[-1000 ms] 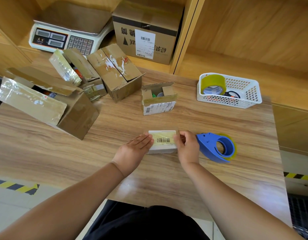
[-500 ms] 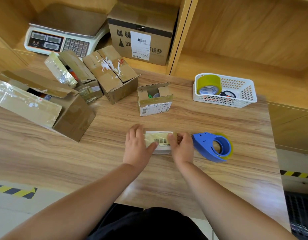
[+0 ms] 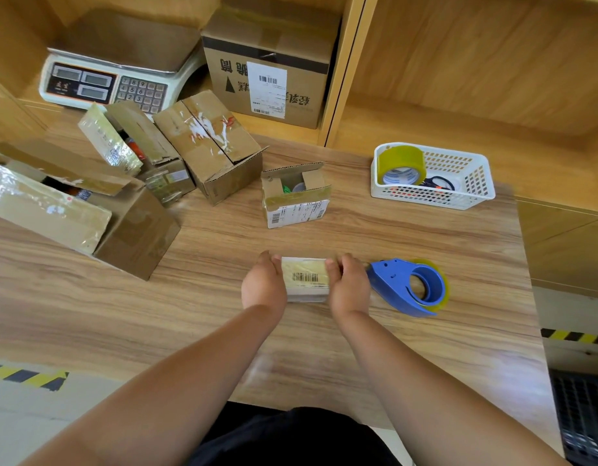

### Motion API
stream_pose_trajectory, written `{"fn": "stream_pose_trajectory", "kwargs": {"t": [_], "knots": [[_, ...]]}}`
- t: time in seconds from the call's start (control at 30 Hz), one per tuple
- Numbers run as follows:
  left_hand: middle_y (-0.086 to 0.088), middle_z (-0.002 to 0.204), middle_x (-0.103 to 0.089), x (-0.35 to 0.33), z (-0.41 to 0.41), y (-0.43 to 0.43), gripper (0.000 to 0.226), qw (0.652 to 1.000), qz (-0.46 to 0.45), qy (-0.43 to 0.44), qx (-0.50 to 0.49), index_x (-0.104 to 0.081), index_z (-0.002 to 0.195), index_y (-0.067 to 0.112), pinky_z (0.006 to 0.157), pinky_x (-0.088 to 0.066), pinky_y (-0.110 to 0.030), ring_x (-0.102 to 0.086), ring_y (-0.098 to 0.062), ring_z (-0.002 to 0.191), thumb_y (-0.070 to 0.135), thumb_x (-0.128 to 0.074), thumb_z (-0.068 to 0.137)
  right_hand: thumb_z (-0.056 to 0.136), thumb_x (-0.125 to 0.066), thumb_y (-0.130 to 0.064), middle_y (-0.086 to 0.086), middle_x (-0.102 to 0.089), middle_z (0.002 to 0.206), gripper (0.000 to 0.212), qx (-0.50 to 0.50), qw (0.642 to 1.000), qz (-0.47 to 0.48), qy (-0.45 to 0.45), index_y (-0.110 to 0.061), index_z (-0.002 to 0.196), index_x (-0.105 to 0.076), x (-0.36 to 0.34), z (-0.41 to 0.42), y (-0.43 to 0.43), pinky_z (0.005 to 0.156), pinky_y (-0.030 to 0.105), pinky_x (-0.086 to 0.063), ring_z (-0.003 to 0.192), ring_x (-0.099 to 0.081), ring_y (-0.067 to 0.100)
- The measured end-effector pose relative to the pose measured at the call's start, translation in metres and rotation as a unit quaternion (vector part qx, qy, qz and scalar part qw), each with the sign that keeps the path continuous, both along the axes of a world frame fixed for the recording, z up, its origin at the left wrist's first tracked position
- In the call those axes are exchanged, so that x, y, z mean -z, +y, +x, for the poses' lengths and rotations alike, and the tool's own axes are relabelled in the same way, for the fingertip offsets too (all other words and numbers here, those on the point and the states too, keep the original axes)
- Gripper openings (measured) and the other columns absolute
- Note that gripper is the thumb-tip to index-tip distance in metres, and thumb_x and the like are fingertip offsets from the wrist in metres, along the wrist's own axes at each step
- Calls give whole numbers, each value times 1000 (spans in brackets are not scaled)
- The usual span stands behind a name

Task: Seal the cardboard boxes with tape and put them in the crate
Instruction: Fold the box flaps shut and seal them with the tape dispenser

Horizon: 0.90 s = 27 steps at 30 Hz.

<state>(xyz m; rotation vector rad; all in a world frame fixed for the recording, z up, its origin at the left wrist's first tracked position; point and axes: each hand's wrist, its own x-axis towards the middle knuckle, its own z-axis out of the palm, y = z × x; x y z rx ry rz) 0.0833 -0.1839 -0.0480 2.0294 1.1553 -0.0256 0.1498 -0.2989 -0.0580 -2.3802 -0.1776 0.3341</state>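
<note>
Left hand (image 3: 264,288) and right hand (image 3: 350,288) grip the two short ends of the small taped box (image 3: 305,279), fingers curled round it; yellowish tape runs over its barcode label. That box lies flat on the bench (image 3: 324,358), and all else is placed from it. Just to its right, nearly touching the right hand, lies the blue tape dispenser (image 3: 408,287). Behind it, apart, stands a small open carton (image 3: 295,200) with its flaps up. Behind and to the right, near the bench's back edge, a white basket (image 3: 482,186) holds a tape roll (image 3: 401,164). Behind and to the left sit a closed carton (image 3: 210,146) and, farther left, the biggest open carton (image 3: 136,230). Bare wood runs from the box to the bench's near edge and out to the left. On the right, the bench edge lies not far past the dispenser.
</note>
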Motion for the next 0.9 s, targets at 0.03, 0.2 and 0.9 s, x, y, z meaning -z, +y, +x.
{"fn": "stream_pose_trajectory", "kwargs": {"t": [0.03,0.2,0.9], "knots": [[-2,75,-54,0,0,1,34,1000,-2,-4,-3,-50,108,10,63,-38,-33,-55,-29,76,32,-24,104,100,-44,-29,-3,-47,73,34,4,1000,9,4,-21,68,-38,-3,0,-2,55,25,-27,73,-44,16],[-9,92,-59,1,-3,4,39,999,-27,-28,-12,-50,128,15,72,-40,-33,-53,-32,101,32,-25,104,96,-49,-22,-3,-48,67,33,25,995,78,50,-16,64,-47,-8,-5,-12,62,29,-34,68,-44,15],[3,114,-60,-24,-12,26,28,963,-139,-229,1,-62,111,28,86,-43,-24,-54,-10,105,14,-59,87,80,-62,-34,-6,-68,99,21,-305,877,8,-372,-20,87,-75,-27,-16,-2,87,31,-33,103,-49,15]]}}
